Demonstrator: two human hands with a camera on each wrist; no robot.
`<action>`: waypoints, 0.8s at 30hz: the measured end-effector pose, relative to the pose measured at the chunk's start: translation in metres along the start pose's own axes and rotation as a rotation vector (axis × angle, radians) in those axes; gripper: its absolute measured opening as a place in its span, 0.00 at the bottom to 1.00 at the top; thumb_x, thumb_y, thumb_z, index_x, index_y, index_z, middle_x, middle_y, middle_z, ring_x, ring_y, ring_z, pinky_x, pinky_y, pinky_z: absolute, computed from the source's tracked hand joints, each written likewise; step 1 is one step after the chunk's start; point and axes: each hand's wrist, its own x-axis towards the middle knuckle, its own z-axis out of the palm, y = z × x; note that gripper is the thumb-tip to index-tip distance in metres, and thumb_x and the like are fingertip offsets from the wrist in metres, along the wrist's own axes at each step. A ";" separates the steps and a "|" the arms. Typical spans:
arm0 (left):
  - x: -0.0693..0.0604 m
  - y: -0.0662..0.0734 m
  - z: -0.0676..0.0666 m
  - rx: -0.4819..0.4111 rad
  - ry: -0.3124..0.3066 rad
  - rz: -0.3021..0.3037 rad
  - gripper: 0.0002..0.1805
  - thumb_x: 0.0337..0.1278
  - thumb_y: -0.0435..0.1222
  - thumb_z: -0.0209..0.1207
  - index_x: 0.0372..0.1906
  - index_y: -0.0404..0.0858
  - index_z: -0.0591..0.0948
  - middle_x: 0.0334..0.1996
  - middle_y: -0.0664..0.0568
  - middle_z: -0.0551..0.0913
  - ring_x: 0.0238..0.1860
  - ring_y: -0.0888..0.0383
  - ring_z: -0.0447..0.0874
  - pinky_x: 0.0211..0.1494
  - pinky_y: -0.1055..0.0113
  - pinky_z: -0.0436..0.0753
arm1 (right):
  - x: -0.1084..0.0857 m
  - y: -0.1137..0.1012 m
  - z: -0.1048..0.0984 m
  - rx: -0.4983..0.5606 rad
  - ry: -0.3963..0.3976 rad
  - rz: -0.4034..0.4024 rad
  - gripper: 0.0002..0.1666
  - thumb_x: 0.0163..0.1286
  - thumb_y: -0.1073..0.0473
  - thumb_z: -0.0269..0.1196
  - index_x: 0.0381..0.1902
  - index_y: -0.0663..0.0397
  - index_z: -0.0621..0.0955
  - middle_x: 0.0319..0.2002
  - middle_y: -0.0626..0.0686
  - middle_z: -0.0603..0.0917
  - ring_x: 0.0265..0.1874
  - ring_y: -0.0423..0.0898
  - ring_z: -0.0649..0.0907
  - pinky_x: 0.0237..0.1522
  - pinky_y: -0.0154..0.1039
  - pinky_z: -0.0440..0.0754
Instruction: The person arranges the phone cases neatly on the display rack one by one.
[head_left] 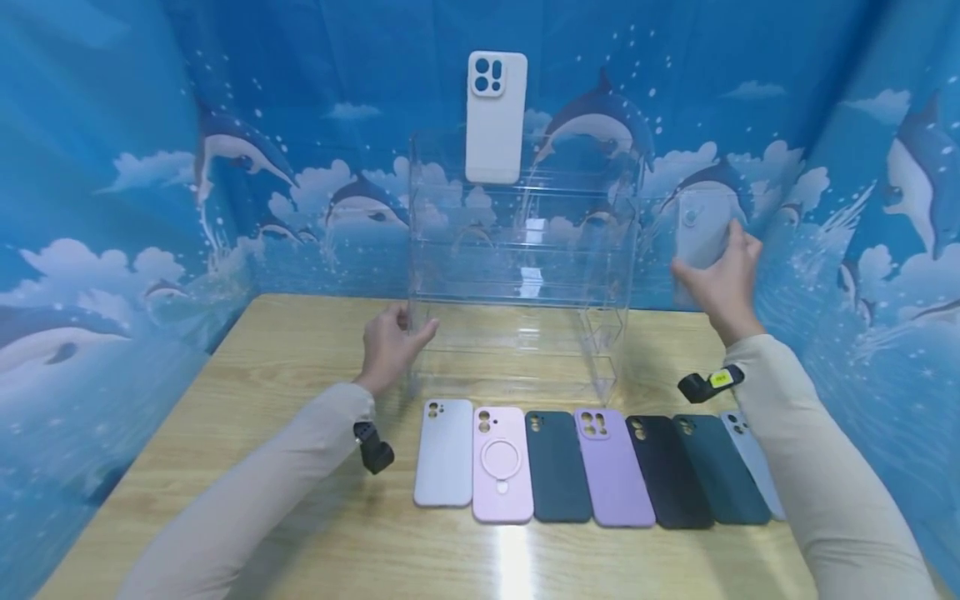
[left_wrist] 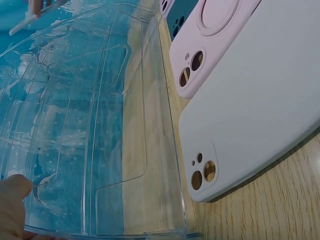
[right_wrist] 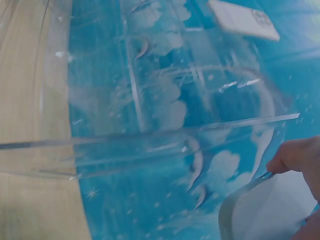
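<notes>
A clear acrylic tiered display rack (head_left: 517,333) stands on the table. My left hand (head_left: 392,343) grips its left side panel, thumb on the near side and fingers partly hidden behind; the thumb (left_wrist: 15,192) also shows in the left wrist view. To the right of the rack, my right hand (head_left: 726,279) holds a pale blue phone case (head_left: 697,229) raised and upright, pinched across its edges. That phone case (right_wrist: 272,207) is apart from the rack's side panel in the right wrist view. A white phone case (head_left: 495,137) stands upright on the rack's top tier.
Several phone cases lie in a row before the rack: a light grey-blue case (head_left: 444,454), a pink case with a ring (head_left: 501,500), dark green, purple (head_left: 618,479), black, and others partly under my right forearm. A blue dolphin-print curtain (head_left: 322,75) surrounds the wooden table (head_left: 300,350).
</notes>
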 end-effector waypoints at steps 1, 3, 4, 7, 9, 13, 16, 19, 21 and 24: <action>0.000 0.000 0.000 0.000 0.001 0.000 0.24 0.53 0.48 0.67 0.43 0.31 0.77 0.40 0.39 0.83 0.42 0.45 0.82 0.48 0.53 0.84 | 0.000 -0.005 -0.001 0.009 0.007 -0.007 0.56 0.64 0.47 0.61 0.77 0.45 0.38 0.71 0.61 0.43 0.70 0.63 0.56 0.65 0.63 0.67; 0.001 0.000 0.000 0.001 0.003 0.001 0.24 0.53 0.47 0.67 0.43 0.31 0.77 0.41 0.39 0.83 0.43 0.45 0.82 0.49 0.52 0.84 | -0.001 -0.014 -0.002 0.021 0.018 -0.021 0.56 0.63 0.48 0.61 0.77 0.41 0.39 0.71 0.60 0.44 0.70 0.62 0.56 0.64 0.63 0.67; 0.001 0.000 0.000 0.000 0.005 0.002 0.24 0.53 0.47 0.67 0.43 0.31 0.78 0.40 0.39 0.83 0.43 0.45 0.82 0.49 0.52 0.84 | -0.001 -0.019 -0.003 0.023 0.025 -0.029 0.55 0.63 0.48 0.61 0.77 0.40 0.40 0.70 0.59 0.44 0.70 0.61 0.56 0.64 0.63 0.68; 0.001 0.000 0.000 0.000 0.008 0.005 0.24 0.53 0.47 0.67 0.43 0.31 0.78 0.41 0.38 0.83 0.43 0.45 0.82 0.49 0.52 0.84 | 0.001 -0.034 -0.005 0.037 0.033 -0.039 0.54 0.63 0.49 0.61 0.76 0.37 0.41 0.70 0.58 0.45 0.70 0.59 0.56 0.66 0.61 0.68; 0.001 0.000 0.001 0.001 0.008 0.008 0.24 0.53 0.48 0.67 0.43 0.31 0.78 0.41 0.38 0.83 0.42 0.45 0.82 0.48 0.52 0.84 | 0.003 -0.043 -0.007 0.048 0.034 -0.035 0.54 0.63 0.49 0.61 0.76 0.36 0.41 0.71 0.56 0.44 0.71 0.58 0.56 0.67 0.59 0.67; 0.000 0.000 0.002 -0.007 0.012 0.012 0.23 0.53 0.47 0.67 0.42 0.31 0.78 0.39 0.38 0.83 0.41 0.44 0.82 0.47 0.53 0.84 | 0.008 -0.063 -0.010 0.068 0.027 -0.034 0.55 0.62 0.50 0.62 0.76 0.34 0.41 0.71 0.55 0.43 0.71 0.56 0.55 0.68 0.56 0.66; 0.000 0.000 0.002 -0.015 0.014 0.015 0.23 0.52 0.46 0.68 0.43 0.31 0.78 0.39 0.39 0.83 0.42 0.44 0.82 0.47 0.52 0.84 | 0.012 -0.079 -0.012 0.066 0.022 -0.042 0.55 0.61 0.49 0.63 0.75 0.33 0.42 0.70 0.53 0.42 0.72 0.53 0.55 0.69 0.54 0.66; 0.000 -0.001 0.002 -0.012 0.009 0.014 0.23 0.53 0.47 0.67 0.43 0.32 0.77 0.41 0.39 0.83 0.44 0.43 0.82 0.49 0.52 0.84 | 0.016 -0.096 -0.011 0.063 0.018 -0.060 0.54 0.61 0.48 0.63 0.75 0.32 0.42 0.70 0.51 0.43 0.72 0.50 0.55 0.69 0.52 0.67; 0.000 -0.001 0.002 -0.005 0.005 0.009 0.23 0.53 0.48 0.66 0.43 0.32 0.77 0.41 0.39 0.83 0.45 0.43 0.82 0.50 0.52 0.84 | 0.017 -0.106 -0.008 0.072 0.015 -0.079 0.53 0.61 0.47 0.63 0.75 0.33 0.43 0.69 0.49 0.44 0.72 0.48 0.55 0.69 0.51 0.67; 0.000 -0.001 0.001 0.000 -0.004 0.005 0.23 0.54 0.48 0.66 0.42 0.32 0.77 0.42 0.39 0.82 0.45 0.44 0.81 0.50 0.51 0.83 | 0.020 -0.121 -0.002 0.085 0.021 -0.116 0.53 0.61 0.47 0.63 0.75 0.35 0.43 0.69 0.49 0.45 0.71 0.46 0.56 0.69 0.48 0.67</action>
